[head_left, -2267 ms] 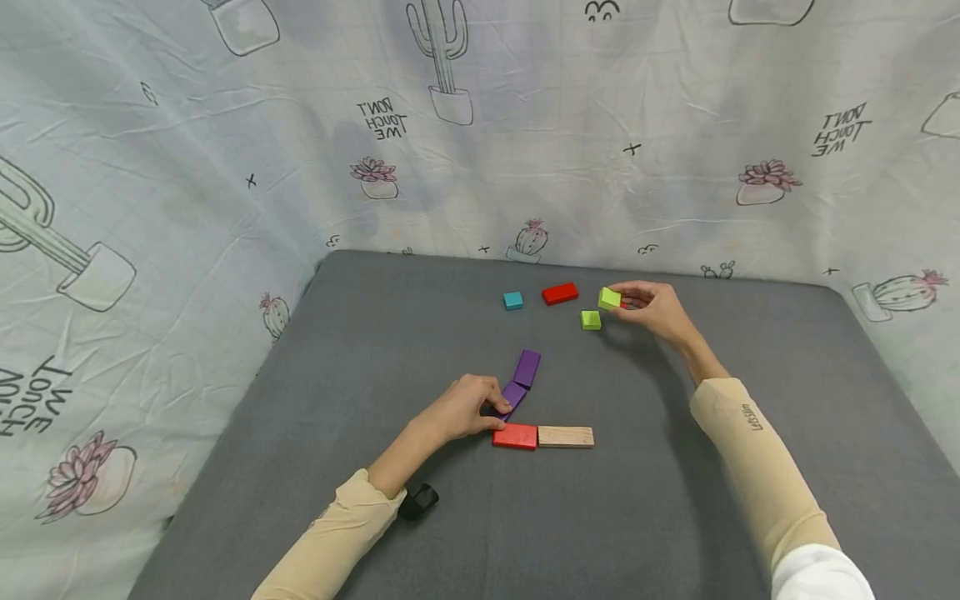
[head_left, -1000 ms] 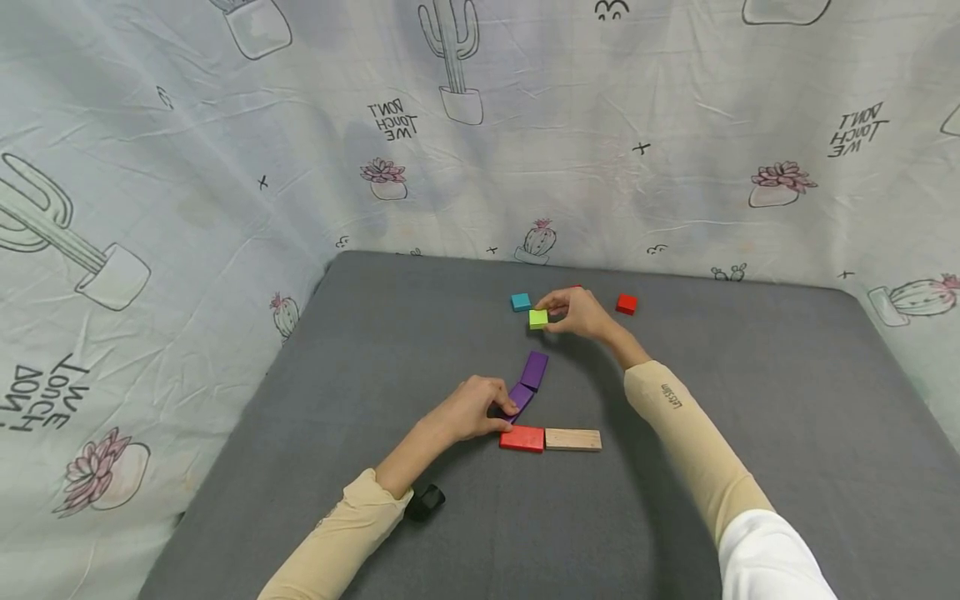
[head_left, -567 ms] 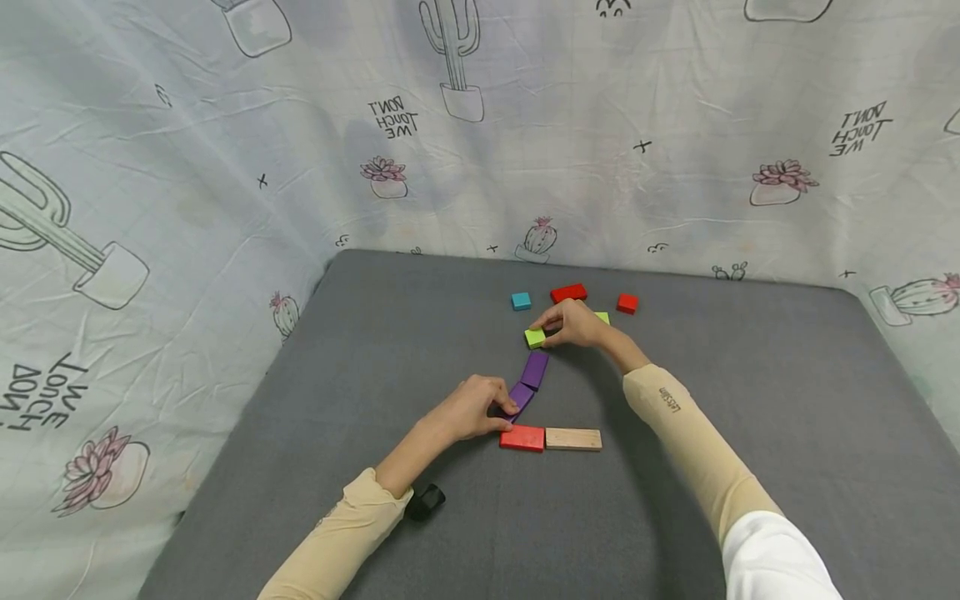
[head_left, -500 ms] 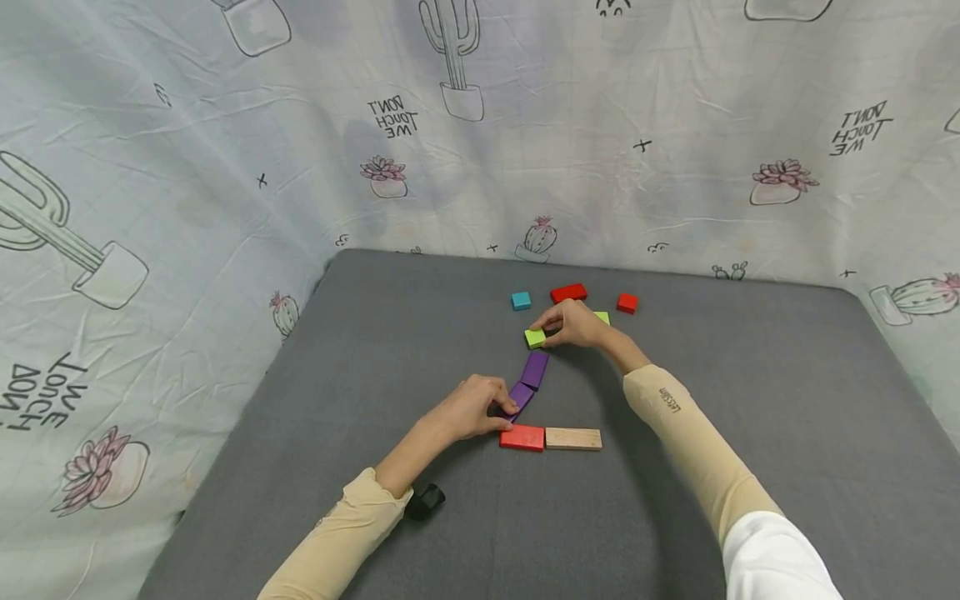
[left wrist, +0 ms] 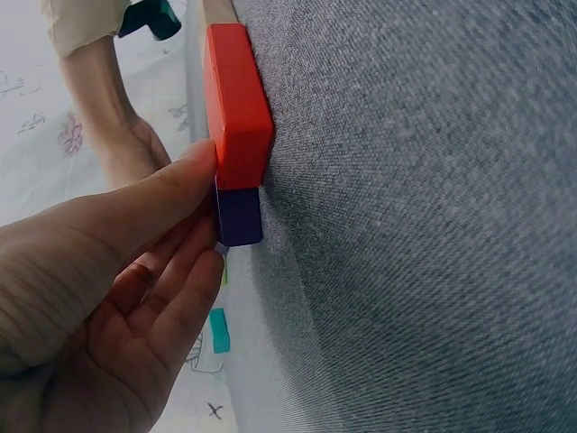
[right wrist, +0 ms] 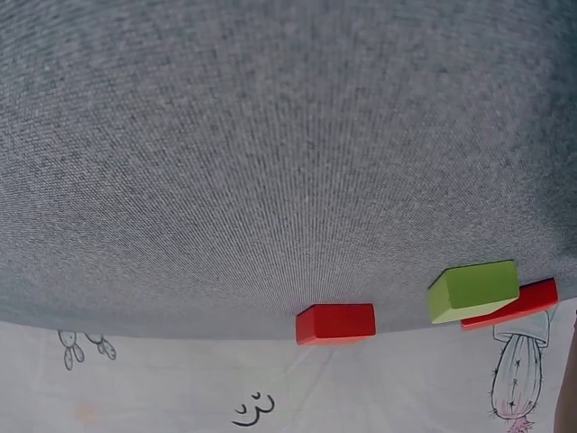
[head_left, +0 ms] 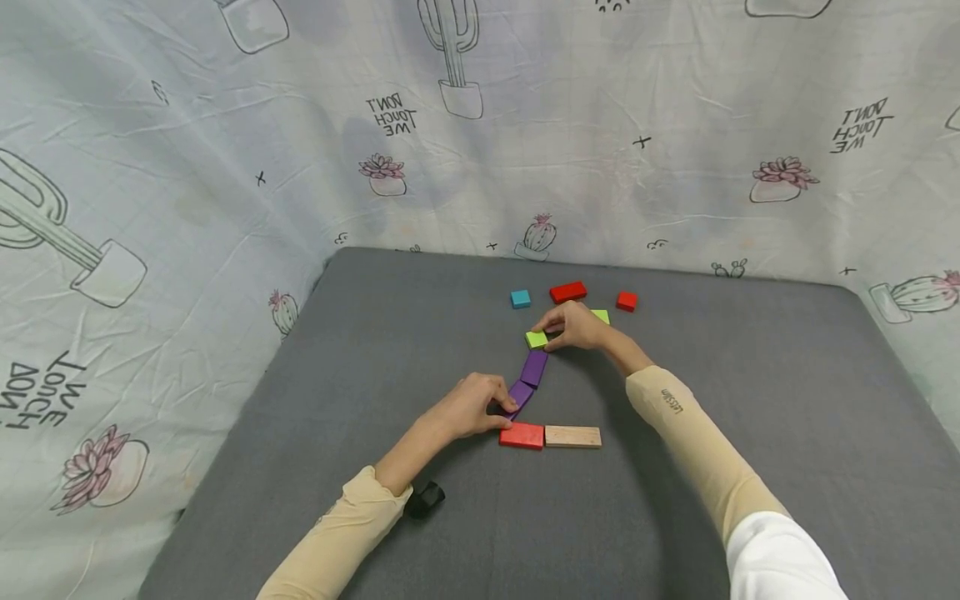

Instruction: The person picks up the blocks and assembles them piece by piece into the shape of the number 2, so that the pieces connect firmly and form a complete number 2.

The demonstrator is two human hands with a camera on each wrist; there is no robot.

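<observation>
My left hand (head_left: 468, 408) pinches the nearer purple block (head_left: 519, 395) between thumb and fingers. Its thumb also meets the red block (head_left: 521, 436), as the left wrist view shows. A second purple block (head_left: 534, 367) continues the slanted line away from me. At that line's far end, my right hand (head_left: 576, 325) pinches a small lime-green block (head_left: 536, 339) by its sides. A plain wooden block (head_left: 572, 437) lies end to end with the red one. The right wrist view does not show the right hand's fingertips.
Behind the right hand lie another green block (right wrist: 473, 290), a long red block (head_left: 567, 292), a small red block (head_left: 627, 301) and a teal block (head_left: 521, 299). A black object (head_left: 426, 500) is by the left wrist. A printed cloth (head_left: 480, 150) hangs behind the grey table (head_left: 360, 333).
My right hand has carried the green block leftward, then nearer to me, to the end of the far purple block. The left hand stays at the nearer purple block.
</observation>
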